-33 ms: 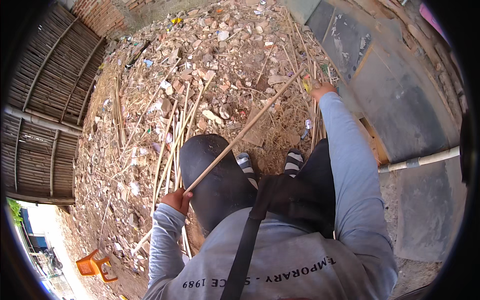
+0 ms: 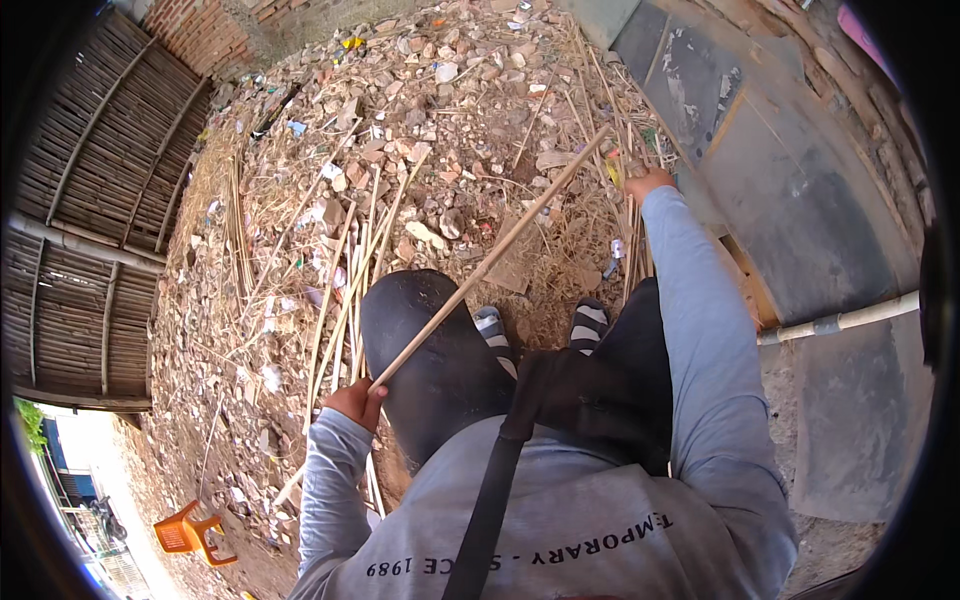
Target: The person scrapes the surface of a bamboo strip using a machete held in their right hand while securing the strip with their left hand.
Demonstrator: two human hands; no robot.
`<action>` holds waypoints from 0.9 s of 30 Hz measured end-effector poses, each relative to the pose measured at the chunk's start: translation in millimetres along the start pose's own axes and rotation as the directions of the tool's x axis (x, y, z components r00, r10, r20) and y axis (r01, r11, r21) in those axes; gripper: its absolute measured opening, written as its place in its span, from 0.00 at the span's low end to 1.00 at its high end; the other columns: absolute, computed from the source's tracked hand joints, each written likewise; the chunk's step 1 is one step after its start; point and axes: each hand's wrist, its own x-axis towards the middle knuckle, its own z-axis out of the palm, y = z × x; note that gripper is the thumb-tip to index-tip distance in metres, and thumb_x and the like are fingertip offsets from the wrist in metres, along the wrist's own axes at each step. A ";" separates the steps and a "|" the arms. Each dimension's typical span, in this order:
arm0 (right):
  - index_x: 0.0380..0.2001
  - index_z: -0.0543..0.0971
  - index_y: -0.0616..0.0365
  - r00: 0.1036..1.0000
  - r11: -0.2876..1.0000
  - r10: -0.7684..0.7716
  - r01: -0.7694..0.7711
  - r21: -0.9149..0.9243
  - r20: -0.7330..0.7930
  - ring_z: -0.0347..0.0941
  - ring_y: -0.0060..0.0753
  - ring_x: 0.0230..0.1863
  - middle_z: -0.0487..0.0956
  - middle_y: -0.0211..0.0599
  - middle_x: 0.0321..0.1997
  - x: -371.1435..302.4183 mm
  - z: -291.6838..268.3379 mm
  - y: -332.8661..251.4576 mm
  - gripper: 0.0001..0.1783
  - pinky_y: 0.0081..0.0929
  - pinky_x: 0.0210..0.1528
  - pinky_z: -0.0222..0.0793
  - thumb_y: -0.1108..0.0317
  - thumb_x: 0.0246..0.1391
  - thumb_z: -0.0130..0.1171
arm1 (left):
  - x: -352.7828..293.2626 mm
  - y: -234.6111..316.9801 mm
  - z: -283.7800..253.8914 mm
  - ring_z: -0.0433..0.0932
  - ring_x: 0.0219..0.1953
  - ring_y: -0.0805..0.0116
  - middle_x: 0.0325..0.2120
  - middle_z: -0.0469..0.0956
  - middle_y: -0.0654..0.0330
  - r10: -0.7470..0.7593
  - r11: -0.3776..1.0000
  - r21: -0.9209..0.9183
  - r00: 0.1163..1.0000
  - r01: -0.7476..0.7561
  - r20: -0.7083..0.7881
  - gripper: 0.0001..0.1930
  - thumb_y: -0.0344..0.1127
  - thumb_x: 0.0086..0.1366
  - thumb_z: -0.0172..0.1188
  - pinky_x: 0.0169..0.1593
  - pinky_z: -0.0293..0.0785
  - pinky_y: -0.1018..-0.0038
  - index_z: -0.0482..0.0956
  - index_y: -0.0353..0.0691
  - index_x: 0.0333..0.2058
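Note:
A long, pale brown bamboo stick (image 2: 490, 262) slants across my left thigh, from lower left to upper right. Its near end is pinched in my left hand (image 2: 357, 402), beside the knee. My right hand (image 2: 650, 182) is stretched out near the far end, closed around a small tool (image 2: 613, 168) with yellow and red parts. The fingers hide most of that tool, so its exact kind is unclear. A small gap separates the tool from the stick's far tip. Several cut bamboo strips (image 2: 345, 290) lie on the ground left of my knee.
Stone and brick rubble (image 2: 440, 130) covers the ground ahead. More thin strips lie beside dark grey panels (image 2: 800, 190) on the right. A woven bamboo wall (image 2: 95, 130) stands left, with an orange plastic chair (image 2: 180, 530) at lower left. My feet (image 2: 588, 325) wear striped socks.
The stick's far end has risen slightly. My right hand and its tool have shifted a little to the right, away from the stick. My left hand stays almost in place.

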 end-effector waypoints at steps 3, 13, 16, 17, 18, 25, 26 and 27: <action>0.39 0.80 0.63 0.995 0.994 -0.047 0.055 0.090 -0.088 0.77 0.48 0.44 0.81 0.51 0.40 1.7 1.1 5.0 0.27 0.35 0.50 0.69 0.55 0.36 0.62 | -2.5 4.4 2.8 0.77 0.28 0.42 0.21 0.75 0.43 -0.061 0.991 -0.112 0.997 0.066 0.049 0.22 0.51 0.66 0.49 0.33 0.71 0.57 0.75 0.34 0.33; 0.41 0.79 0.56 0.858 0.834 -0.496 0.514 0.202 -0.135 0.78 0.41 0.37 0.81 0.42 0.32 -96.8 -21.1 -70.3 0.21 0.34 0.42 0.71 0.55 0.45 0.63 | -2.9 7.2 6.1 0.76 0.26 0.45 0.19 0.75 0.46 -0.062 0.984 -0.166 0.998 0.059 -0.013 0.23 0.54 0.65 0.50 0.32 0.69 0.59 0.73 0.35 0.32; 0.38 0.79 0.55 0.764 0.780 -0.626 0.616 0.111 0.153 0.78 0.42 0.35 0.80 0.42 0.29 -132.5 -12.4 -94.5 0.19 0.36 0.39 0.72 0.55 0.44 0.63 | -1.8 18.0 7.3 0.76 0.26 0.42 0.19 0.75 0.44 -0.065 0.993 -0.108 0.995 0.057 -0.077 0.21 0.52 0.65 0.50 0.31 0.70 0.56 0.74 0.37 0.33; 0.37 0.79 0.54 0.705 0.732 -0.673 0.678 0.069 0.225 0.78 0.44 0.34 0.80 0.42 0.29 -144.4 -5.9 -100.2 0.19 0.38 0.39 0.72 0.56 0.44 0.63 | -1.9 19.9 7.9 0.76 0.26 0.42 0.18 0.75 0.44 -0.066 0.994 -0.094 0.993 0.056 -0.102 0.20 0.52 0.65 0.50 0.31 0.70 0.55 0.74 0.37 0.32; 0.37 0.79 0.54 0.636 0.674 -0.712 0.738 0.035 0.298 0.78 0.45 0.34 0.80 0.43 0.28 -156.1 0.4 -105.9 0.18 0.39 0.39 0.73 0.56 0.44 0.62 | -2.9 19.6 8.8 0.76 0.25 0.41 0.18 0.74 0.44 -0.068 0.995 -0.082 0.992 0.060 -0.109 0.20 0.51 0.65 0.51 0.30 0.70 0.54 0.74 0.37 0.32; 0.37 0.79 0.54 0.544 0.571 -0.707 0.816 -0.089 0.452 0.78 0.49 0.36 0.80 0.47 0.31 -169.2 29.5 -112.4 0.19 0.41 0.42 0.73 0.56 0.42 0.61 | -0.9 21.8 21.9 0.75 0.24 0.38 0.17 0.74 0.42 -0.082 0.997 -0.016 0.979 0.080 -0.189 0.17 0.48 0.63 0.54 0.28 0.70 0.53 0.72 0.37 0.28; 0.37 0.79 0.54 0.590 0.627 -0.670 0.775 -0.083 0.451 0.78 0.49 0.37 0.80 0.47 0.32 -157.9 37.4 -105.3 0.19 0.41 0.43 0.73 0.56 0.42 0.60 | 0.0 23.1 22.7 0.75 0.24 0.38 0.17 0.74 0.42 -0.082 0.996 0.005 0.976 0.084 -0.203 0.17 0.47 0.63 0.55 0.28 0.70 0.52 0.71 0.37 0.28; 0.37 0.79 0.54 0.630 0.676 -0.632 0.733 -0.077 0.450 0.78 0.50 0.37 0.80 0.47 0.32 -151.9 39.0 -105.7 0.19 0.41 0.43 0.73 0.56 0.42 0.60 | 0.2 22.7 22.2 0.75 0.24 0.38 0.17 0.74 0.42 -0.081 0.997 0.003 0.977 0.084 -0.199 0.17 0.47 0.63 0.54 0.28 0.70 0.52 0.71 0.37 0.28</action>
